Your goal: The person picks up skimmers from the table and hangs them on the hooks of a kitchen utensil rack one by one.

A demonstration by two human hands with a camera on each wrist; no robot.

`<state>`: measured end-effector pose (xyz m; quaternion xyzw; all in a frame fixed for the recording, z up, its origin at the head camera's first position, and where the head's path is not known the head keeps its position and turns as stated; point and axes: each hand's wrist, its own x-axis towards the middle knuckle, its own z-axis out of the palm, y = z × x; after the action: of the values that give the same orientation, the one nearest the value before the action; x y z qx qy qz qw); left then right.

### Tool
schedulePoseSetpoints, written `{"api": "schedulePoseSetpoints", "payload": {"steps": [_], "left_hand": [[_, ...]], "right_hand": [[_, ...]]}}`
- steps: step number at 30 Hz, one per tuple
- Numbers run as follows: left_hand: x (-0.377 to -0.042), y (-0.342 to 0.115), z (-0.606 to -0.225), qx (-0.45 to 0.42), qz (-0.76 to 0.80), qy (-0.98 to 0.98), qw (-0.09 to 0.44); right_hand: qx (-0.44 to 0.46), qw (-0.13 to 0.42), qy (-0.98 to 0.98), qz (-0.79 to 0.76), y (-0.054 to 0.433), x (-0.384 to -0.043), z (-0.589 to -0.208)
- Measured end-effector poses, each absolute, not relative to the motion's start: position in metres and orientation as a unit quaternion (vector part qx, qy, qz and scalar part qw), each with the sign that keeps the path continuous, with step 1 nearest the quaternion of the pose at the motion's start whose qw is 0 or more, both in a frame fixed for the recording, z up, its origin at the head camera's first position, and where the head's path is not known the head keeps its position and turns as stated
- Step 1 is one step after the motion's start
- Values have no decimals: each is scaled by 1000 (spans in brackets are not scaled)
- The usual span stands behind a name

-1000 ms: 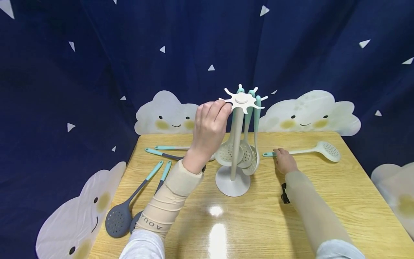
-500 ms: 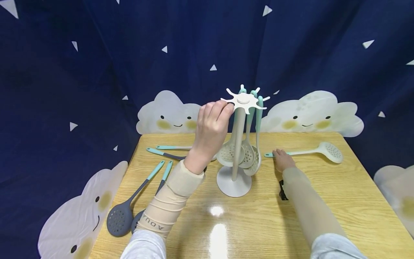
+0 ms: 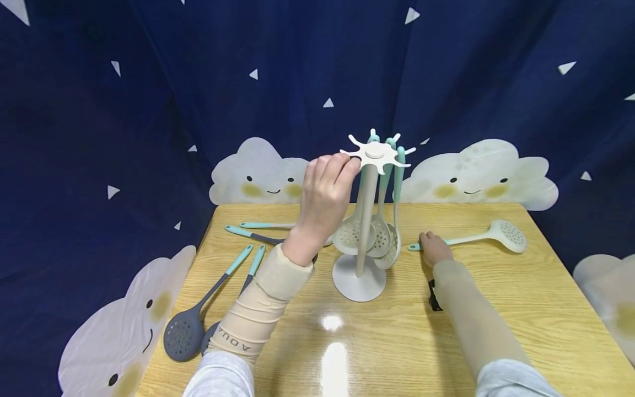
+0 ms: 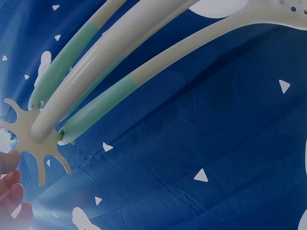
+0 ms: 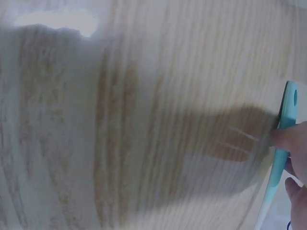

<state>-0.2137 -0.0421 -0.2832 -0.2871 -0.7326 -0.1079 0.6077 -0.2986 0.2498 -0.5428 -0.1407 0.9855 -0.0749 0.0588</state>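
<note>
A white utensil stand (image 3: 359, 284) rises from a round base, topped by a ring of hooks (image 4: 43, 165). Several pale perforated utensils (image 3: 348, 236) with mint handles hang at its far and right sides. My left hand (image 3: 324, 190) grips a hook on the stand's left; thumb and fingers (image 4: 10, 189) appear at the left wrist view's edge. To the right, a pale skimmer (image 3: 510, 236) lies on the table, its perforated head pointing right. My right hand (image 3: 436, 251) pinches its mint handle (image 5: 289, 112) near the end; the hand hides part of the handle.
On the left of the wooden table (image 3: 392, 342) lie a dark skimmer (image 3: 182, 335), another dark utensil (image 3: 210, 333) partly behind my forearm, and two more mint-handled utensils (image 3: 238, 231) farther back. A dark blue curtain (image 3: 297, 71) with clouds closes off the back.
The right hand has shifted the skimmer's handle end slightly toward me, so the skimmer lies at a changed angle. My left hand keeps its hold on the stand's hook.
</note>
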Motion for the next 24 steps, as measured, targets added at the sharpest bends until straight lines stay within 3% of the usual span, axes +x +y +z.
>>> {"api": "schedulePoseSetpoints", "payload": {"steps": [14,24], "left_hand": [[-213,-43,-282,-287,-88,-735,608],[-211,-46,-279,-283,-50,-745,602]], "right_hand": [[-208,2,975,-77,260,-295,-550],[-274,-46,954,-115,256,-303,-528]]}}
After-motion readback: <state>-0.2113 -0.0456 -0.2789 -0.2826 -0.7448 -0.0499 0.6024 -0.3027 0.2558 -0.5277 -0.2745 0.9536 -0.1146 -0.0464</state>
